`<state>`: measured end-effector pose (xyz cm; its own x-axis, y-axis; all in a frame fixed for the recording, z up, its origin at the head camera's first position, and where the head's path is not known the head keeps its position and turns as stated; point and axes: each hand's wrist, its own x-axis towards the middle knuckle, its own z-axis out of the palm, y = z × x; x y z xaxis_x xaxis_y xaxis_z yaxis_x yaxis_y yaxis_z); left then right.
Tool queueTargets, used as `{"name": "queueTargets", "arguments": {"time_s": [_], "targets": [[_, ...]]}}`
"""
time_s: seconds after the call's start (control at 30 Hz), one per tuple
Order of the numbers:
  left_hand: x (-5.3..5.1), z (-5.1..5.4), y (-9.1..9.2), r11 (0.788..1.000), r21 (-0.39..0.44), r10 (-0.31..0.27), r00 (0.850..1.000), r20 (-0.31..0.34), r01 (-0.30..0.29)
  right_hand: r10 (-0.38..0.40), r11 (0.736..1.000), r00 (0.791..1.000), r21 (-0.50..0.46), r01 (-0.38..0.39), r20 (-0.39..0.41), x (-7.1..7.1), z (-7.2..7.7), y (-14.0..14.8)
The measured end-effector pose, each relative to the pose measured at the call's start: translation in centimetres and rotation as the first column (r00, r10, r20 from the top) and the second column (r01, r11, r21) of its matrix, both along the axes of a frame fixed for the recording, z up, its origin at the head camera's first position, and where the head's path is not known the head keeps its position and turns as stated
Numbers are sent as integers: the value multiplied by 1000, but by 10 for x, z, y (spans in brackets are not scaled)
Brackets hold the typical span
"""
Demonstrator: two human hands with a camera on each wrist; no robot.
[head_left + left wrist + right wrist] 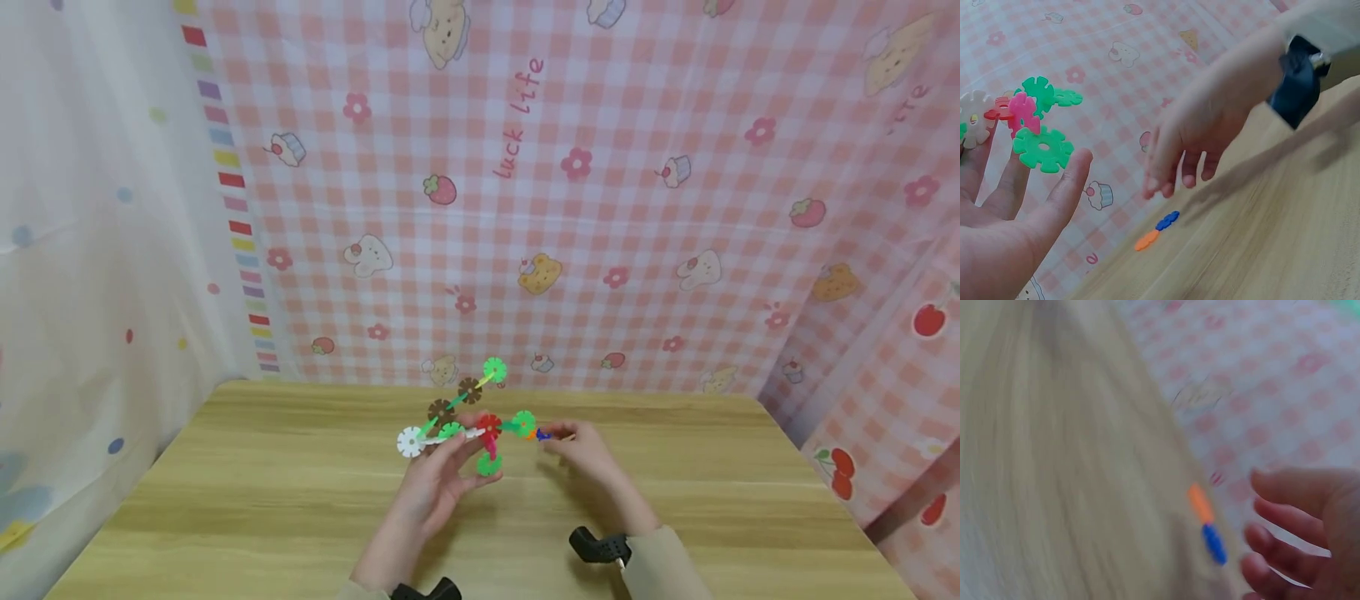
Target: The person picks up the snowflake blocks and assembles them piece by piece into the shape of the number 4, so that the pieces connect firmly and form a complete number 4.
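Note:
My left hand (442,479) holds up a structure of interlocking plastic snowflake discs. White (410,442), brown (441,412), green (523,423) and red discs (490,427) make up its branches. In the left wrist view, the thumb is beside a green disc (1044,149), next to a pink one (1024,114); the other fingers are partly behind the discs. My right hand (581,450), fingers loosely bent and holding nothing, hovers over the table. Near its fingertips in the right wrist view, an orange disc (1200,503) and a blue disc (1214,544) lie end to end on the tabletop.
The wooden table (262,483) reaches back to a pink checked cloth (480,233) hanging behind it. Patterned white cloth (97,250) hangs at the left. Each wrist wears a black camera mount (600,546).

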<state>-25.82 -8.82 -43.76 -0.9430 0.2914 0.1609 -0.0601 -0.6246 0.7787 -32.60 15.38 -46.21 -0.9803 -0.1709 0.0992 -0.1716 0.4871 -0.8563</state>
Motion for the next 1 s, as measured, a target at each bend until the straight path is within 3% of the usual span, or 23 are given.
{"name": "queueTargets", "arguments": {"time_s": [0.1, 0.2, 0.33, 0.67, 0.87, 1.0], "targets": [[1, 0, 0, 1000, 8, 7, 1000, 12, -7, -100, 994, 995, 35, 101, -6, -11, -10, 1], [1, 1, 0, 1000, 0, 0, 1000, 14, 0, -139, 982, 990, 122, 141, -26, -20, -18, 2], [1, 3, 0, 1000, -3, -8, 1000, 19, 8, -137, 963, 990, 228, 143, -40, -28, -20, 1], [1, 3, 0, 999, 9, -38, 999, 15, 38, -114, 939, 991, 318, 130, -69, -36, -18, 1], [1, 1, -1, 998, 0, -57, 998, -17, 57, -103, 950, 994, 294, 106, -24, -37, -15, 2], [1, 1, -1, 998, 16, -58, 998, -10, 58, -105, 975, 994, 200, 100, 14, -36, -16, 2]]}}
